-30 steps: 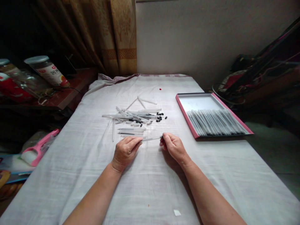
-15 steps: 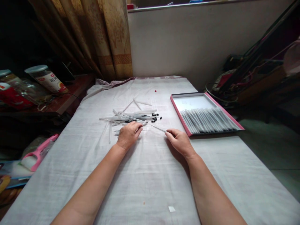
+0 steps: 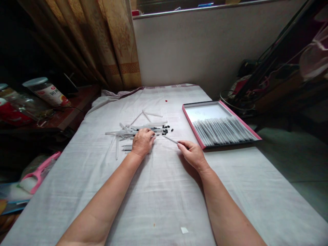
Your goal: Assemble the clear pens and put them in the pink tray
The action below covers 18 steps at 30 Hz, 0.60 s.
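My right hand [image 3: 192, 153] pinches a slim pen refill [image 3: 170, 139], its thin end pointing left toward the pile. My left hand [image 3: 142, 141] rests over the near side of a pile of clear pen barrels and refills [image 3: 123, 132], fingers bent and thumb drawn in close. What its fingertips hold, if anything, is hidden. Several small black plugs [image 3: 164, 126] lie at the pile's right end, just beyond the refill's tip. More refills [image 3: 126, 148] show left of my left hand.
A shallow pink-edged box [image 3: 202, 111] at the right holds a row of clear pens [image 3: 225, 131]. A tiny red piece [image 3: 166, 100] sits farther back on the white cloth [image 3: 143, 205], a white scrap [image 3: 184, 230] near the front. Pink-handled scissors [image 3: 41, 172] are off the left edge.
The view has shifted slightly. My left hand has moved a little over the pile and the gap to the refill in my right hand has narrowed. The right hand keeps its hold.
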### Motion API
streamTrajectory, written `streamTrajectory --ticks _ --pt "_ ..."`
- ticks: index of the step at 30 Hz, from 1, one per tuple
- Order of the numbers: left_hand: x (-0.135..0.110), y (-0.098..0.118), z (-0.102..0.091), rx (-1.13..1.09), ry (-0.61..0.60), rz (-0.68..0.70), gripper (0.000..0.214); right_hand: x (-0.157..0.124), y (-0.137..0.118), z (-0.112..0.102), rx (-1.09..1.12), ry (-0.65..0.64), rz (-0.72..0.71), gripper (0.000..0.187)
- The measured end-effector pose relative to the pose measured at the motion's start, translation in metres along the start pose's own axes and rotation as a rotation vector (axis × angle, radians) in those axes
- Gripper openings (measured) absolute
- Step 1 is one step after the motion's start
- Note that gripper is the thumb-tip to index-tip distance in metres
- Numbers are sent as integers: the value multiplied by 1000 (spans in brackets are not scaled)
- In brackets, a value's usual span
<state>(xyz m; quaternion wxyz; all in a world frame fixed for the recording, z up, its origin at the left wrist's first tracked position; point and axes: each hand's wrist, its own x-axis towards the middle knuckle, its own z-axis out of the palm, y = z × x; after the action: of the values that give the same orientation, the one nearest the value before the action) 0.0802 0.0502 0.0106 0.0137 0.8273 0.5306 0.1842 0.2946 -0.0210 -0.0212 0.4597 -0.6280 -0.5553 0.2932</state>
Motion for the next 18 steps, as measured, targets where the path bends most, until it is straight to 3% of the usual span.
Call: streamTrajectory --ticks 4,9,18 --pt "-25 -4 -6 -320 13 -104 15 -2 -7 -2 154 -31 7 27" --pt "-56 -8 -7 -642 27 -253 17 -7 -15 0 133 -120 -13 23" --pt "-67 -12 -13 -579 34 -233 13 -13 -20 6 83 -227 -13 27"
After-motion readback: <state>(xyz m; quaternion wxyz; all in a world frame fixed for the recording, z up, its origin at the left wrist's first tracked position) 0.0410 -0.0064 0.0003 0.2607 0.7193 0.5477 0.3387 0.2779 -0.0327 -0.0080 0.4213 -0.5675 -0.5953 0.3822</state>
